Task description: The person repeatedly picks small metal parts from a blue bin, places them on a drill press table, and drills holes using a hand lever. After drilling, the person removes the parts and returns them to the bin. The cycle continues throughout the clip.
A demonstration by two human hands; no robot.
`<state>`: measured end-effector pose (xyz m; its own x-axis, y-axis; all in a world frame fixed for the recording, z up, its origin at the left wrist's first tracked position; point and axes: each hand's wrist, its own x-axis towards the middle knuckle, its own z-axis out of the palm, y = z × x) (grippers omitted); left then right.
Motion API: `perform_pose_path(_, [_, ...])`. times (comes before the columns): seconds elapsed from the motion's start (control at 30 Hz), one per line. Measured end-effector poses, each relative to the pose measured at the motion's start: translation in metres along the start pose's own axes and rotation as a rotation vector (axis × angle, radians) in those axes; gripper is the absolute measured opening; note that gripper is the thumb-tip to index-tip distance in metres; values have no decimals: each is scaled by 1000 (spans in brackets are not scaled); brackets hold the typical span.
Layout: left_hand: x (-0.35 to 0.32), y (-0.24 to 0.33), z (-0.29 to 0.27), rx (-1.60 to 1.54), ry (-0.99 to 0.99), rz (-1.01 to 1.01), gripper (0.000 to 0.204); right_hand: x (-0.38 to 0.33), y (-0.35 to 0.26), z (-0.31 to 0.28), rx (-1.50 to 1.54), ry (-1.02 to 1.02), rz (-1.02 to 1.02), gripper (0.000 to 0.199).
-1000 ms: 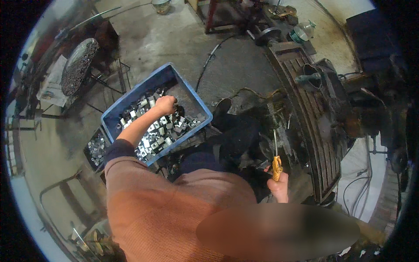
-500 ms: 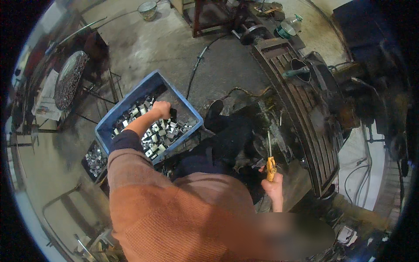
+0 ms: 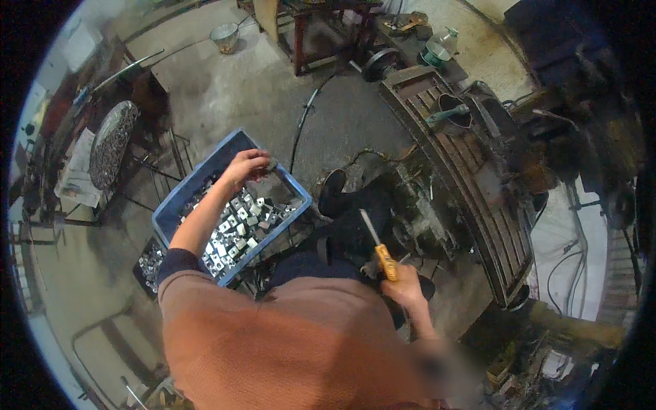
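My left hand (image 3: 247, 167) is over the far right part of a blue plastic bin (image 3: 298, 194), its fingers bent round a small dark grey piece (image 3: 271, 166) at their tips; its shape is unclear. Below the hand, many small silvery metal blocks (image 3: 236, 225), some with holes, lie heaped in the bin. In front of my body, to the right, my right hand (image 3: 404, 285) grips the yellow handle of what looks like a file (image 3: 386, 262). Its long grey blade points up and to the left, apart from the bin and blocks.
A small dark tray of metal parts (image 3: 150, 262) stands left of the bin. At the right is a slotted metal machine table (image 3: 471, 178) with a brush (image 3: 447, 114) on it. A hose (image 3: 305, 113) crosses the floor. A round tray of parts (image 3: 114, 145) is at the left.
My left hand has lifted from the blocks and turned, with its fingers now pointing right. My right hand has moved left, and the file now tilts more to the left.
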<state>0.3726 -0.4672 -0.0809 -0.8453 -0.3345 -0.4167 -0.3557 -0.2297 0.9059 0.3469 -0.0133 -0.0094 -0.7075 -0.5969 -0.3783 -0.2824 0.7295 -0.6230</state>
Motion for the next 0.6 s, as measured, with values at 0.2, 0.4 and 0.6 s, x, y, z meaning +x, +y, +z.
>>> perform_pose_path(0.2, [1,17,116,-255,-413,-30,23,29,-38,8,-22,58,-70,24])
perform_pose_path(0.4, [25,2,203,-73,-562,-31,11,3,-8,-1,-19,162,90,25])
perform_pose_path(0.6, [33,22,282,119,-789,98,13,-40,30,-24,145,224,160,26])
